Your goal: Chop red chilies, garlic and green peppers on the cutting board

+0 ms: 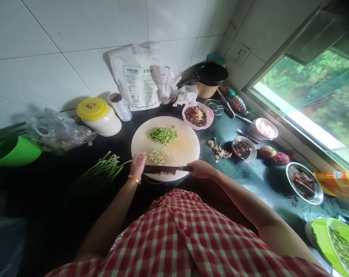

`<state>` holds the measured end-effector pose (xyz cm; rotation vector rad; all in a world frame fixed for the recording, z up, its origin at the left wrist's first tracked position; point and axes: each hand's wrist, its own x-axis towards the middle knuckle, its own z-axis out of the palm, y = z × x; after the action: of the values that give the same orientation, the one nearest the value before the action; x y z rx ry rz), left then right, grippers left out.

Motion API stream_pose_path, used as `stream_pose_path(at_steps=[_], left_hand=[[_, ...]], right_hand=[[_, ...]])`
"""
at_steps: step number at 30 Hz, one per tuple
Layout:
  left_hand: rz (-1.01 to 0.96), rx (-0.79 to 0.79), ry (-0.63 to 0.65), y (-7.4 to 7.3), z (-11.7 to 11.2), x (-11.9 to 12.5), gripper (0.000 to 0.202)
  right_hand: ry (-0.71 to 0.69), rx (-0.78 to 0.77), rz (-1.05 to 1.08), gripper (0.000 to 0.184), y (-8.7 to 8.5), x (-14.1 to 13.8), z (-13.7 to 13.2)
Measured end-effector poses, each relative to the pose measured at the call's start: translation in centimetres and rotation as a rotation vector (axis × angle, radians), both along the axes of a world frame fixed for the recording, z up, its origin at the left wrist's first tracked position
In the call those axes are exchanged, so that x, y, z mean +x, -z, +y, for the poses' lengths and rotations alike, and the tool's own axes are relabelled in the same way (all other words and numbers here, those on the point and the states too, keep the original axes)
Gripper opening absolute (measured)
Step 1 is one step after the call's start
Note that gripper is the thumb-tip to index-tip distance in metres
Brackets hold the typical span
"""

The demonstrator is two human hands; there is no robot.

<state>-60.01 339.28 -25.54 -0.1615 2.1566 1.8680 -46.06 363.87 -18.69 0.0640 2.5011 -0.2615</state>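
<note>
R hand [201, 168] fist on knife [162, 169] handle, L hand [137, 163] fingers on blade

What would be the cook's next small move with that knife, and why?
Probably lifting the knife and bringing it down on the pale chopped pile again. The right hand grips the handle, the left hand rests on the blade's far end, and the pile on the cutting board looks coarser than the green pile.
</note>
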Motion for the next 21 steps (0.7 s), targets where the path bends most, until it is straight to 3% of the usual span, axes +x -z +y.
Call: stream_pose_path(at_steps=[3,5,10,15,18,21], left_hand=[[-0.008,-0.003,-0.003,1.0,0.5,1.5,0.028],[0.032,-0.004,-0.026,1.5,0.9,1.1,0.027],[0.179,-0.037,-0.107,2.4,2.6,-3.8,0.022],[0.277,-0.04,-0.084,1.5,4.2,-8.3,0.019],[0.287,-0.001,-0.077,0.6,3.9,-9.1,0.022],[0.292,0.006,-0.029,0.5,2.4,-9.0,0.026]], right_hand=[[-0.015,-0.028,-0.061,0.024,1.0,0.0,1.0],[-0.007,-0.001,-0.064,0.026,1.5,-0.8,1.6],[0.027,0.076,0.055,0.028,1.9,-4.7,2.4],[0.078,0.109,0.152,0.027,0.5,-7.5,2.7],[0.081,0.003,0.176,0.022,-0.3,-6.6,1.9],[0.102,-0.311,0.11,0.015,0.1,-4.0,-0.4]])
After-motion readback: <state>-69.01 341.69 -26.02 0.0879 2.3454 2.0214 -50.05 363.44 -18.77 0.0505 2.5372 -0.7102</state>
